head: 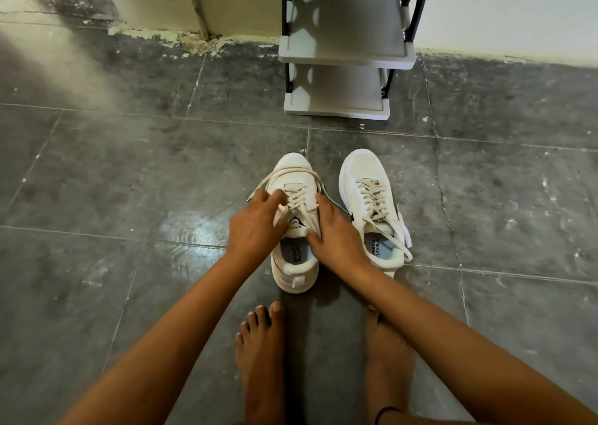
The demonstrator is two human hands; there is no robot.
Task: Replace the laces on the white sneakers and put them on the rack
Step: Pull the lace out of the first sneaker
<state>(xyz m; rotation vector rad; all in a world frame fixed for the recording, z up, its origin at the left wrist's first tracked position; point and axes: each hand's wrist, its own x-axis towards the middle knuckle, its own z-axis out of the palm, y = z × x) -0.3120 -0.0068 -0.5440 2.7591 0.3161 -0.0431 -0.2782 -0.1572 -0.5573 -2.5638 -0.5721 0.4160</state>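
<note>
White left sneaker (296,224): left hand (255,227) fingers pinch its laces (299,198), right hand (333,233) fingers grip its tongue.

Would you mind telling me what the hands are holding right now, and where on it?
Both hands are on the left sneaker: the left hand grips its laces by the tongue, and the right hand holds its right side at the collar.

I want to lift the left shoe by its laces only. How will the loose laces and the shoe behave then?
The laces are probably floppy: their loose ends curve over the toe. Threaded through several crossings, they would likely hold, but the left shoe may hang and swing heel down. It looks light, with a thick foam-like sole.
</note>
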